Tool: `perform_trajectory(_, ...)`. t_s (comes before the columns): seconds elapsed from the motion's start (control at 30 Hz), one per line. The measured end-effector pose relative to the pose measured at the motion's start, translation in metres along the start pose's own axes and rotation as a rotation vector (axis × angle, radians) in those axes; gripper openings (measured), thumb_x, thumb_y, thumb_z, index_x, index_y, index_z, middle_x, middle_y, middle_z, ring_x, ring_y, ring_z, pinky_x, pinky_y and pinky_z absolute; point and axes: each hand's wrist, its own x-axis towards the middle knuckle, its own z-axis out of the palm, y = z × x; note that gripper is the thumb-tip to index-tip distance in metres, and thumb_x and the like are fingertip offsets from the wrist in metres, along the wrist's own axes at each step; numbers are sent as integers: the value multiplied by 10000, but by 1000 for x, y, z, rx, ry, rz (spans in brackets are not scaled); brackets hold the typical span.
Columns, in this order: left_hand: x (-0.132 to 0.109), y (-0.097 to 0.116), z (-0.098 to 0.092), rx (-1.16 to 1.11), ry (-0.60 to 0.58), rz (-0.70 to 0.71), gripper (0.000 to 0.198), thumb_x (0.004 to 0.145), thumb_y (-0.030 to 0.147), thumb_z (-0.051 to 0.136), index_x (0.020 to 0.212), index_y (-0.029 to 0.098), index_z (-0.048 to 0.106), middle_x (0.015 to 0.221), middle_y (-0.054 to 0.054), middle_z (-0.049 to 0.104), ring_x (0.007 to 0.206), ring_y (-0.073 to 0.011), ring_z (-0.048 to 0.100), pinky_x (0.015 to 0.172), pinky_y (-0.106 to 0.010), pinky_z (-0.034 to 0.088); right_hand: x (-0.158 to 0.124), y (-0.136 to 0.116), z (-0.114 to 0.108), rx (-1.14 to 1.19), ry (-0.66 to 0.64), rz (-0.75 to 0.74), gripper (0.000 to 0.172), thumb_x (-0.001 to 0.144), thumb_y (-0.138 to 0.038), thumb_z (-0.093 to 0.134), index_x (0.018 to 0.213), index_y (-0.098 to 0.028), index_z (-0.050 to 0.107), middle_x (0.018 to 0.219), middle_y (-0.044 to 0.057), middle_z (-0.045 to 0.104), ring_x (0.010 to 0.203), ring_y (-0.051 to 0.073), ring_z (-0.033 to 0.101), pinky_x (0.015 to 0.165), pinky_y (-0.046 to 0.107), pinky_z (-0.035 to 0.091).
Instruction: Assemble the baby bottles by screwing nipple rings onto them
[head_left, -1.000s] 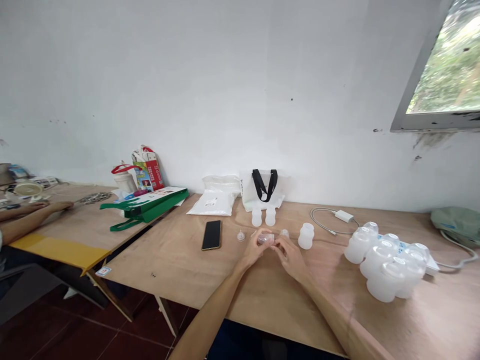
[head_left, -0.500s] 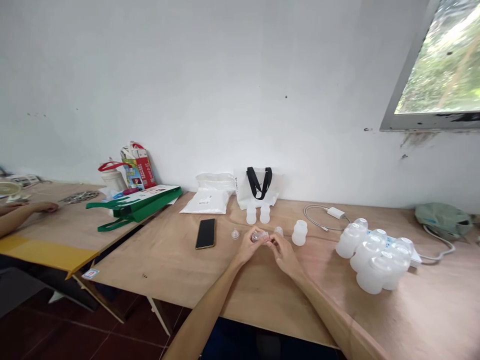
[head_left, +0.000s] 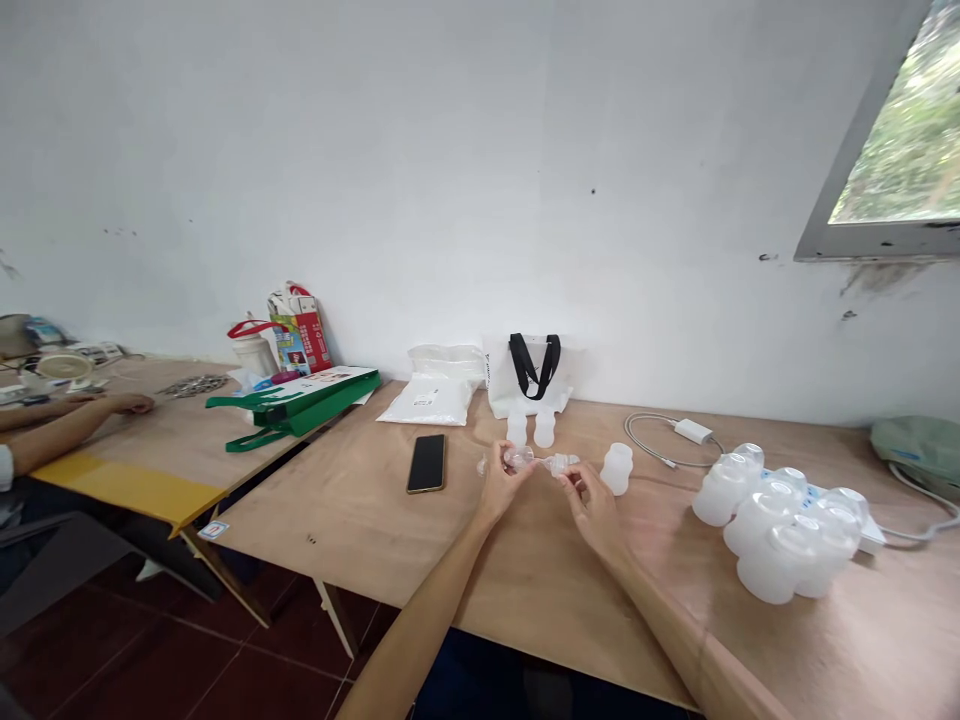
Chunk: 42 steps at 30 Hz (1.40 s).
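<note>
Head: clear pc (head_left: 518,458) in L hand (head_left: 502,482), 2nd (head_left: 559,464) at R hand (head_left: 594,503).

From the right hand (head_left: 589,490), passage is found obstructed at 2 o'clock by a single bottle (head_left: 618,468) and, farther off, at 3 by clustered bottles (head_left: 776,555). Between them, bare tabletop (head_left: 664,505) is left open.

Left hand (head_left: 504,482) near right hand (head_left: 594,505)

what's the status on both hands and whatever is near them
Left hand holding clear plastic piece. Right hand pinching second clear piece. Bottle standing close by right hand, phone off to the left.
</note>
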Motion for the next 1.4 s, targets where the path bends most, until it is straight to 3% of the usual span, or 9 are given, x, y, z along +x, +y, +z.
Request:
perform_trajectory(0.23,0,-3,-4,116,-4,183,480,847,434,756,1253,218,616,1328,-130,595,1024,-236,613,865,-342,499,1,0,-3,3,141,49,324,1023,-523,516,925,-230,612,873,40,649,763,198,585,712,332,467)
perform_trajectory(0.5,-7,-2,7,100,-12,239,481,882,315,751,1319,232,567,1268,-122,621,1161,-303,593,1038,-465,458,-3,2,-6,42,257,20,320,1010,-543,518,971,-237,604,910,59,661,838,222,606,761,352,488)
perform_trajectory(0.7,-1,14,37,102,-154,340,500,937,247,702,1420,281,581,1336,-121,584,1260,-324,568,1081,-451,457,0,9,-10,95,375,26,277,1027,-495,502,1001,-226,561,955,65,631,872,218,605,797,360,502)
perform_trajectory(0.87,6,7,68,175,-344,314,500,945,296,664,1435,257,577,1302,-132,553,1155,-298,606,1058,-462,486,3,15,-13,94,384,42,288,1021,-510,509,1001,-228,558,960,59,628,869,213,612,791,355,513)
perform_trajectory(1.03,2,-9,70,169,-428,289,612,877,226,720,1467,250,557,1363,-141,583,1227,-310,599,1088,-458,481,5,17,-12,76,346,75,344,1022,-565,481,975,-232,550,964,59,626,879,212,599,781,341,505)
perform_trajectory(1.13,0,-11,64,166,-381,300,656,881,278,738,1492,267,501,1460,-127,545,1356,-306,528,1180,-468,402,6,17,-12,61,296,111,375,1015,-595,483,982,-229,562,944,52,636,868,211,600,771,334,494)
perform_trajectory(1.2,0,-9,59,153,-267,294,515,978,349,616,1468,245,496,1443,-128,558,1338,-281,540,1184,-474,392,6,17,-11,49,249,135,387,1017,-598,480,1003,-225,582,958,54,653,867,210,606,763,327,485)
perform_trajectory(1.3,0,-1,52,69,-67,215,399,1075,434,389,1359,212,562,1260,-114,661,1139,-237,638,1075,-441,479,7,17,-10,32,171,162,410,1016,-610,474,975,-221,599,929,49,669,796,201,598,719,316,464)
perform_trajectory(1.4,-3,8,45,-16,-140,147,407,1048,520,436,1228,220,643,1050,-64,725,889,-192,674,909,-366,549,6,17,-6,27,63,161,418,1001,-621,492,920,-225,598,860,33,673,731,196,591,692,311,453)
